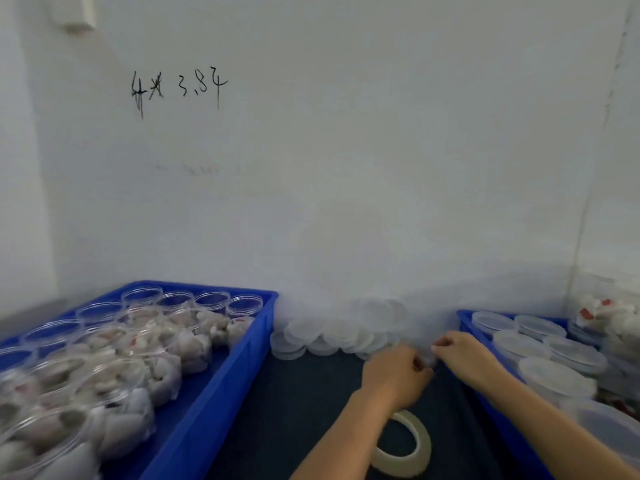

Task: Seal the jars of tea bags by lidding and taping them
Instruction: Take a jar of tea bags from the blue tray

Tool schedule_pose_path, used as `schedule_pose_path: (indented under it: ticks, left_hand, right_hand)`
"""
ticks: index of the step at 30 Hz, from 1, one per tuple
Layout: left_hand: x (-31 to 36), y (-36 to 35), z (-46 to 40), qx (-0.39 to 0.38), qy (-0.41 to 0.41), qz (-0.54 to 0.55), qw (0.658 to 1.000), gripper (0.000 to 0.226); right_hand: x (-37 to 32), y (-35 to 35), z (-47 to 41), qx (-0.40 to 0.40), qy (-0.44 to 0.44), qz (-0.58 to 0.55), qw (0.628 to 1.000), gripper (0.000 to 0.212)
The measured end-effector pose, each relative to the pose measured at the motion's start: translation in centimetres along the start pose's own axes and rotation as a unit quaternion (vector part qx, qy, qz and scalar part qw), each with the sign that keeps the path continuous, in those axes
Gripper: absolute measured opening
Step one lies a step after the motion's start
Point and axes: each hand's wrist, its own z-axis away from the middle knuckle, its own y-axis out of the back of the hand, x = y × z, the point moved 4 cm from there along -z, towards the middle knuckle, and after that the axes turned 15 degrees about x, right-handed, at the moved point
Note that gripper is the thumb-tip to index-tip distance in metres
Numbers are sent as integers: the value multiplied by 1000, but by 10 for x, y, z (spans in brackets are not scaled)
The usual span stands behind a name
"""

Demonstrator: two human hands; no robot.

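Observation:
My left hand point(398, 375) and my right hand point(460, 355) meet over the dark table, fingers curled together around something small and clear between them; what it is cannot be made out. A roll of clear tape point(412, 445) hangs around my left wrist. Loose translucent lids point(332, 334) lie piled against the wall just beyond my hands. A blue tray point(214, 386) on the left holds open clear jars of tea bags point(138, 348). On the right, a second blue tray point(465, 323) holds lidded jars point(547, 355).
A white wall stands close behind the table, with handwriting on it. A heap of loose tea bags with red tags point(602, 313) sits at the far right behind the lidded jars. Dark table surface point(311, 393) shows between the two trays.

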Motion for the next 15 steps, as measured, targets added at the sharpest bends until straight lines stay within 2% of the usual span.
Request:
schedule_pose_path:
  ticks: [6, 10, 13, 15]
  left_hand:
    - [-83, 43, 44, -1, 95, -40, 995, 26]
    - [-123, 81, 47, 88, 110, -60, 988, 21]
    - [-141, 111, 36, 162, 124, -64, 977, 20]
    - [-152, 129, 24, 185, 143, -62, 970, 20]
  right_hand:
    - [-40, -75, 46, -114, 8, -60, 992, 16]
    - [-69, -115, 57, -156, -51, -176, 971, 19]
    - [-92, -138, 60, -183, -109, -282, 935, 21]
    - [-108, -153, 56, -189, -134, -339, 912, 20]
